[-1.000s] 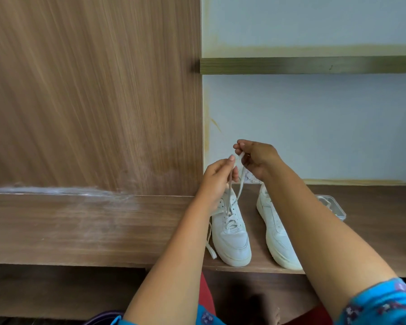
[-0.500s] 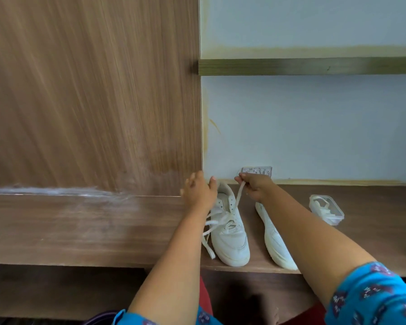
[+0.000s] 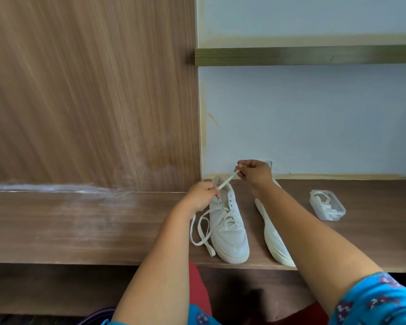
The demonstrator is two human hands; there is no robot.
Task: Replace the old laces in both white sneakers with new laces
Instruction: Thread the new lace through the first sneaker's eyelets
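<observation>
Presently, listed largest to smallest.

Worktop, one: wood-grain, carrying everything below.

White sneakers, two. Left sneaker stands toe toward the person; its upper eyelets are now bare, with lacing only in the lower rows. Right sneaker is just beside it, largely hidden by the forearm.

Hands, two. Left hand has come down to the sneaker's collar since a second ago and pinches the lace. Right hand, lower than before, pinches the same lace further along, the span taut between them.

Clear plastic container, one: apart to the right, holding what look like folded new laces.

Old lace, one: slack now loops onto the worktop left of the shoe. Judgement: unthreading is partway; several rows remain, and the second shoe's state cannot be told.
</observation>
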